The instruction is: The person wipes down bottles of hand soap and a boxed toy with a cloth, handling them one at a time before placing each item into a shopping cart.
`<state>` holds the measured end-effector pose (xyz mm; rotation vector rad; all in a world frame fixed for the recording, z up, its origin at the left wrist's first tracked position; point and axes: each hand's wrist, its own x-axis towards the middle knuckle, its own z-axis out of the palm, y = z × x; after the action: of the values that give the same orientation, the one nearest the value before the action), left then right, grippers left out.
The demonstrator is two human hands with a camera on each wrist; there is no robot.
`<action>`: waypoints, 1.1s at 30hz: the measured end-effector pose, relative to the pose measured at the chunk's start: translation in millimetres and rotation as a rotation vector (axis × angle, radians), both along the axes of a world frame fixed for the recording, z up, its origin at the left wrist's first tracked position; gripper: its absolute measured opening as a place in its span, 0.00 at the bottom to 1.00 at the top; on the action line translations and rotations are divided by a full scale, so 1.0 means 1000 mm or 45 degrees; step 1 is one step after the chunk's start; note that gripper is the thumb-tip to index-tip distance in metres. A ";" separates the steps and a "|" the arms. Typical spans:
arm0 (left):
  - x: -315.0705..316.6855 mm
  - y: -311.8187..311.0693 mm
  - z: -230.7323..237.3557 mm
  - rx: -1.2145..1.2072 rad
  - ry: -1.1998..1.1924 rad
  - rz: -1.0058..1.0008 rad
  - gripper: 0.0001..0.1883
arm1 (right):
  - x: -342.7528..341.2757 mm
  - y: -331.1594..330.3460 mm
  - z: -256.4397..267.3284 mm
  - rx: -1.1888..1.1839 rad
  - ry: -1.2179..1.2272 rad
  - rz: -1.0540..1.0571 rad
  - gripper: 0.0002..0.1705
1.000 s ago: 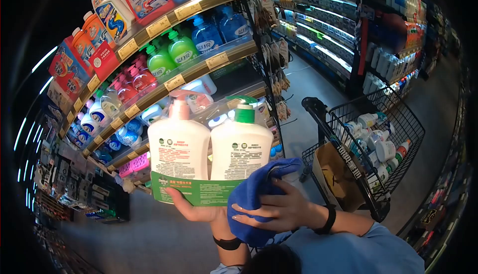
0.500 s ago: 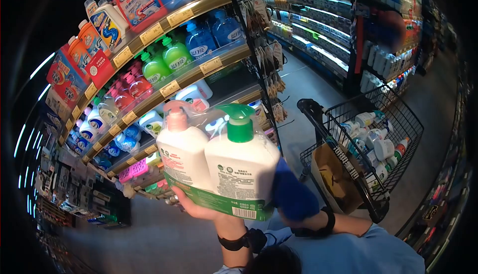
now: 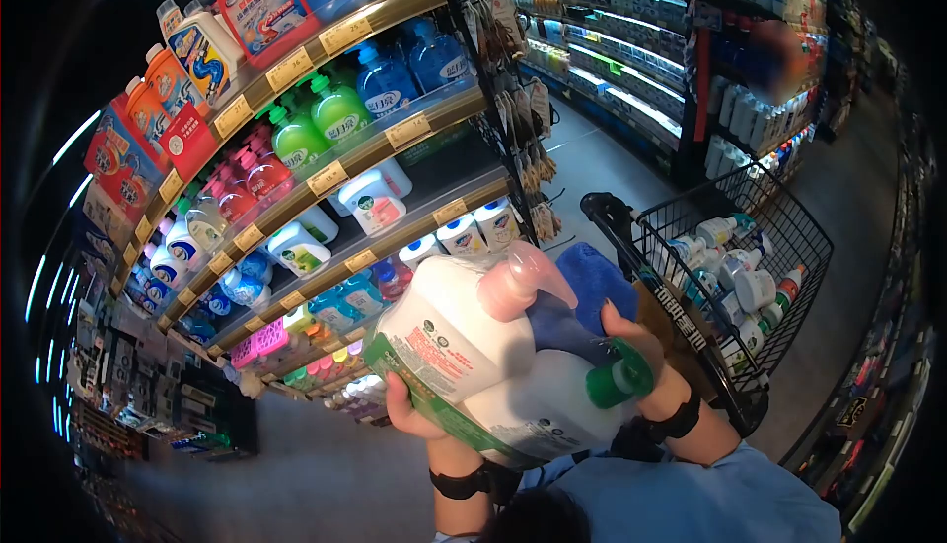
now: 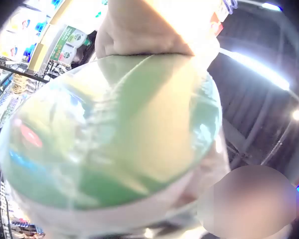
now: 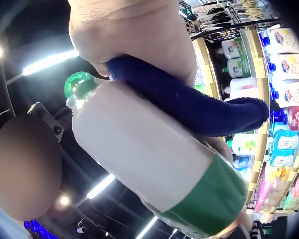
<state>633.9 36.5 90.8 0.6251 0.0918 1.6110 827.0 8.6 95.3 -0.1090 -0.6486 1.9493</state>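
Observation:
A wrapped pair of white pump bottles (image 3: 449, 331), one pump pink and the other green, is tilted in front of the body. My left hand (image 3: 412, 413) grips its green-banded lower end, thumb on the band. In the left wrist view that hand (image 4: 149, 27) lies against the green base (image 4: 139, 124). My right hand (image 3: 646, 351) holds a blue cloth (image 3: 592, 291) against the pack, beside the green pump. The right wrist view shows the hand (image 5: 134, 37) over the dark blue cloth (image 5: 179, 102), which lies along a white bottle (image 5: 139, 144).
Shelves of coloured bottles (image 3: 340, 119) with price tags rise at the left and ahead. A black wire cart (image 3: 789, 247) with several bottles stands at the right, a cardboard box near its handle. More lit shelves (image 3: 612, 40) stand further back.
The bottle pack has tipped over, its pumps swinging right and towards the body. My right hand and the cloth have moved from the pack's lower right up to its far right side.

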 end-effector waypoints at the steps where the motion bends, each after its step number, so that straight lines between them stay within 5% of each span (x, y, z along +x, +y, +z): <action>1: -0.001 0.000 0.000 0.001 -0.001 0.001 0.33 | 0.001 -0.007 0.019 0.082 -0.002 -0.137 0.32; 8: -0.022 0.001 -0.016 0.151 -0.003 -0.036 0.31 | 0.011 -0.011 0.029 0.205 -0.160 -0.336 0.39; 17: -0.021 0.003 -0.020 0.155 -0.042 0.058 0.29 | 0.019 -0.023 0.033 0.253 -0.396 -0.684 0.29; 22: -0.014 0.015 -0.026 0.084 -0.005 0.047 0.30 | 0.028 -0.007 0.037 0.738 -0.702 -0.789 0.17; 25: -0.011 0.034 -0.031 0.034 0.054 -0.022 0.31 | 0.033 -0.003 0.035 0.873 -0.858 -0.900 0.16; 27: -0.005 0.052 -0.035 0.035 0.022 -0.095 0.32 | 0.043 0.001 0.041 1.186 -1.385 -1.110 0.22; 29: 0.005 0.072 -0.037 0.215 0.057 -0.265 0.34 | 0.046 0.002 0.045 1.085 -1.462 -1.305 0.22; 31: 0.049 0.079 0.003 -0.555 0.031 0.230 0.35 | 0.054 0.002 0.037 0.952 -1.443 -1.461 0.20; 33: 0.063 0.122 -0.014 -0.417 0.204 -0.016 0.35 | 0.070 0.000 0.036 0.816 -1.174 -1.494 0.21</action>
<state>697.0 158.4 76.8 0.4961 0.4597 1.4897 897.0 9.0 131.8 -0.8064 -1.3616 0.4300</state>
